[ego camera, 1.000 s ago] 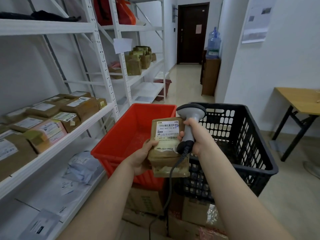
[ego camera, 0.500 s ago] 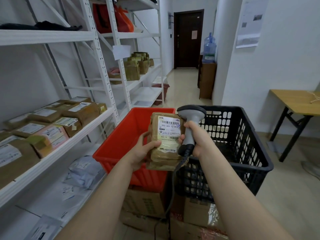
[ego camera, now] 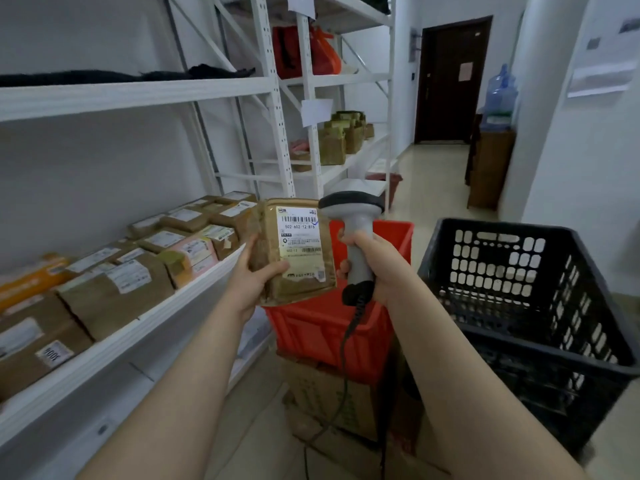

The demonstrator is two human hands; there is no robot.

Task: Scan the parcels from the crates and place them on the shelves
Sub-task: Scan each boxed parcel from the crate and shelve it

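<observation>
My left hand (ego camera: 254,275) grips a brown parcel (ego camera: 294,251) with a white barcode label facing me, held upright beside the edge of the white shelf (ego camera: 145,323). My right hand (ego camera: 377,268) grips the handle of a grey barcode scanner (ego camera: 353,216), its head just right of the parcel's top; its cable hangs down. Below and behind the parcel stands the red crate (ego camera: 329,330), with the black crate (ego camera: 526,306) to its right. Several labelled brown parcels (ego camera: 114,289) lie on the shelf.
The red crate rests on cardboard boxes (ego camera: 329,403). Further white shelving (ego camera: 346,147) with brown bags runs toward a dark door (ego camera: 450,81). A water bottle (ego camera: 498,95) sits on a wooden cabinet by the right wall. The upper shelf (ego camera: 131,95) holds dark cloth.
Both hands have risen and swung left with the parcel and scanner, from over the crates to beside the shelf edge. The view has turned left.
</observation>
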